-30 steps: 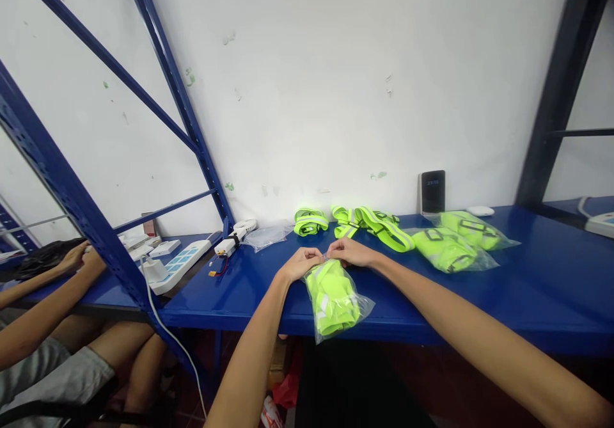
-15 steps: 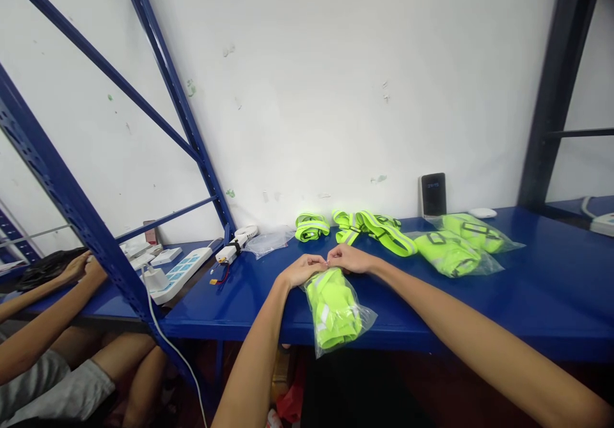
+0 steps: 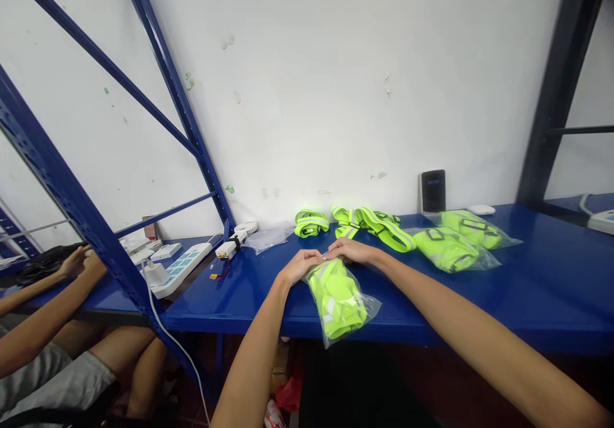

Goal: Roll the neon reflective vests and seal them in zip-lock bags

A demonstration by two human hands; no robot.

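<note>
A clear plastic bag (image 3: 370, 306) with a folded neon-yellow reflective strap vest (image 3: 338, 300) inside lies at the front edge of the blue table. My left hand (image 3: 303, 265) pinches the bag's far edge from the left. Close beside it, my right hand (image 3: 352, 251) pinches the same edge, fingertips pressed together. Behind my hands lie a rolled reflective strap (image 3: 311, 222) and a loose reflective vest (image 3: 378, 226). To the right are two more bagged vests, the nearer bagged vest (image 3: 446, 249) and the farther bagged vest (image 3: 472, 228).
Flat clear bags (image 3: 268, 238) lie at the back left near a small white fan (image 3: 245, 228). A phone-like device (image 3: 433, 191) leans on the wall. A power strip (image 3: 185, 268) is left of a blue rack post (image 3: 96, 223); beyond it, a co-worker's hands (image 3: 84, 263) work.
My hands have shifted slightly apart along the bag's far edge. The bagged vest has swung a little to the right and its near end lies slightly higher in view.
</note>
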